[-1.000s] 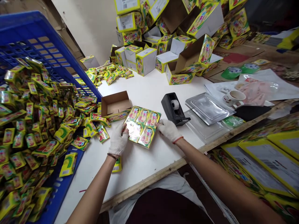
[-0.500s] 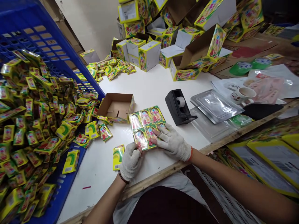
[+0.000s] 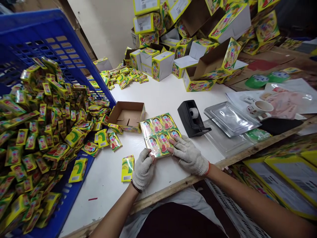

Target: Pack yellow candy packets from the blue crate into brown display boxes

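Observation:
A flat pack of small printed cartons [image 3: 160, 135], two rows with shiny film over them, lies on the white table between my hands. My left hand [image 3: 144, 169], in a white knit glove with bare fingertips, is curled closed at its near left corner. Gloved the same way, my right hand [image 3: 189, 154] rests open with fingers spread over its right edge. A single yellow-green carton [image 3: 127, 168] lies beside my left hand. Just beyond the pack stand an open brown-lined display box [image 3: 127, 115] and a black tape dispenser [image 3: 192, 119].
A blue crate [image 3: 81, 172] heaped with small cartons fills the left side. Display boxes [image 3: 162, 66] are piled at the back. To the right lie clear plastic trays [image 3: 231, 119] and a cup [image 3: 260, 107]. The table's wooden edge [image 3: 173, 186] runs along the front.
The whole view has shifted slightly, so things sit a little lower and further right. Both hands keep nearly the same places at the pack.

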`<state>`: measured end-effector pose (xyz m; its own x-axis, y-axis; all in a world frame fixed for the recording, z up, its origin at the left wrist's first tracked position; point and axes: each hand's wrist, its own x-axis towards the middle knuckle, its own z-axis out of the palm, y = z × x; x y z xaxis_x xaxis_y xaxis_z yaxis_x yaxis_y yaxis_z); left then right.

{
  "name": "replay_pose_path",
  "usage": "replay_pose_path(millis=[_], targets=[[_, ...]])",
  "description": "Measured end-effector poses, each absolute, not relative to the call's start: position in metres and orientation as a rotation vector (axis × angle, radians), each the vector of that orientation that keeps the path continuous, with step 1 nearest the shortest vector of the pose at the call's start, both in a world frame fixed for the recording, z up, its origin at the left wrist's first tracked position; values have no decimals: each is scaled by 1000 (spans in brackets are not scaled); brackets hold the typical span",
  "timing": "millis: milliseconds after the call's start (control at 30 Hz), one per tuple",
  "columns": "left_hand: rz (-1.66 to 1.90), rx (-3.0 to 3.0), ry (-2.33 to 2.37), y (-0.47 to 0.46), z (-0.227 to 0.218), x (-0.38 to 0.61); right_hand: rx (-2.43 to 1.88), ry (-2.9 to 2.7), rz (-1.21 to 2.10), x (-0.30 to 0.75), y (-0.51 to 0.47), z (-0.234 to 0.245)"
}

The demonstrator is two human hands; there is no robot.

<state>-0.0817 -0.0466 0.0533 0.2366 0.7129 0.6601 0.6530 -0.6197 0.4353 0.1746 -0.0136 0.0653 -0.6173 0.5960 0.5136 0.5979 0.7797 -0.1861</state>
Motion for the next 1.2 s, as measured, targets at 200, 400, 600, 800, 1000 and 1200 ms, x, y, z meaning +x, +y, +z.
replay_pose_path(millis=[200, 400, 600, 800, 1000, 1200], targets=[[1407, 2426, 1247, -40, 53, -77, -1584, -1595, 235, 232, 13, 90], [1439, 2386, 1305, -31, 51, -51, -1836, -1463, 460, 273, 38, 97], [1449, 2395, 1303, -29, 51, -46, -1842, -1411, 582, 260, 49, 100], [1419, 2403, 1310, -30, 48, -48, -1818, -1279, 516, 260, 13, 114], [1426, 2384, 1290, -28, 48, -45, -1841, -1108, 739, 249, -14, 78], [1381, 2293, 1317, -30, 51, -40, -1811, -1038, 986, 229, -10, 63]])
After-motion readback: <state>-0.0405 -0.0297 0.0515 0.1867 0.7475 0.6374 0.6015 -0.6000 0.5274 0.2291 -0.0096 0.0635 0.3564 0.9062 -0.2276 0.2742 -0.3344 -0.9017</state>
